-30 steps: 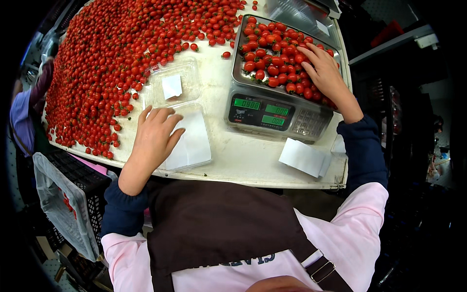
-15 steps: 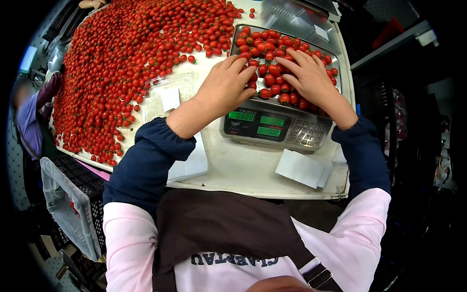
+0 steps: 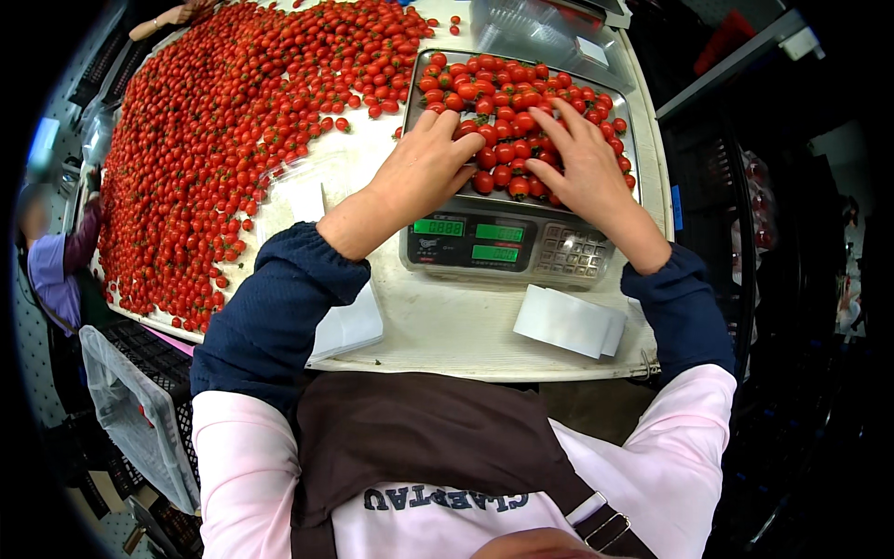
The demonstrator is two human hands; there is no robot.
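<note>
Half-curled fingers of the left hand (image 3: 410, 170) and wider-spread fingers of the right hand (image 3: 589, 182) touch small, round, red tomatoes (image 3: 504, 129) in a silver metal tray (image 3: 415, 101), whose raised rim probably stops them rolling off, though whether either hand grips any is hidden.

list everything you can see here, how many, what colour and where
Table: one, off-white, centre
Scale: one, silver, table's right
Scale tomatoes: dozens, red, on the scale
Loose tomatoes: uncountable, red, heaped on table's left
Clear containers: several, colourless, behind the scale
Folded papers: at least two, white, before the scale
Crate: one, black, lower left
Bag liner: one, translucent, in the crate
Co-worker: one, lavender clothing, far left
Right background: too dark to list
Apron: one, brown, bottom centre
Oversleeves: two, navy, forearms
Left hand: one, bare, scale's left
Right hand: one, bare, scale's right
</note>
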